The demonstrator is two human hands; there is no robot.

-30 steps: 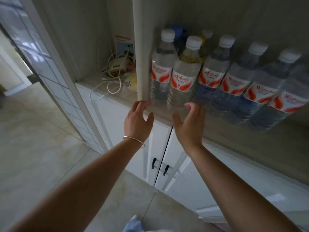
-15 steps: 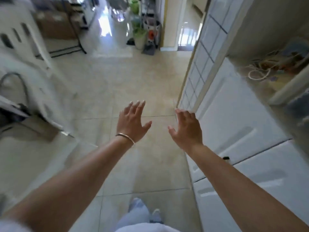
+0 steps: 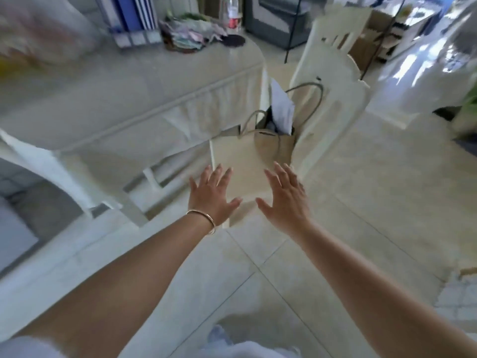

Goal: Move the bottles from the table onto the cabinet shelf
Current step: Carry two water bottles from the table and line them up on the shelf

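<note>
Both hands empty, held out in front of the person, palms down, fingers splayed wide. Left hand (image 3: 210,196) has a thin metal bangle (image 3: 204,219) on the wrist; fingers spread, thumb out to the right, gripping nothing, touching nothing. Right hand (image 3: 284,200) likewise fully spread, thumb pointing left toward the left thumb, the two thumbs near but apart. Both hover in the air in front of a brown paper bag (image 3: 247,164) that stands on the floor by the table's corner, with white paper sticking out of its top; whether the fingertips touch the bag cannot be told, they appear just above it in the view.

Task thing: one clear bottle (image 3: 232,11) with a red label stands upright at the far end of the table (image 3: 129,94), top cut off by the frame edge, well apart from both hands. The table has a pale cloth with a pleated skirt; near the bottle sit a pile of crumpled wrappers (image 3: 191,34) and some upright blue folders (image 3: 134,14). A white chair (image 3: 333,68) stands behind the bag. Frame is motion-blurred, mostly at the left edge.

Versus half a second ago: the view has swung from the cabinet and hallway round to the table; the cabinet shelf is out of view now. The hands keep the same open, empty pose, a bit more spread
</note>
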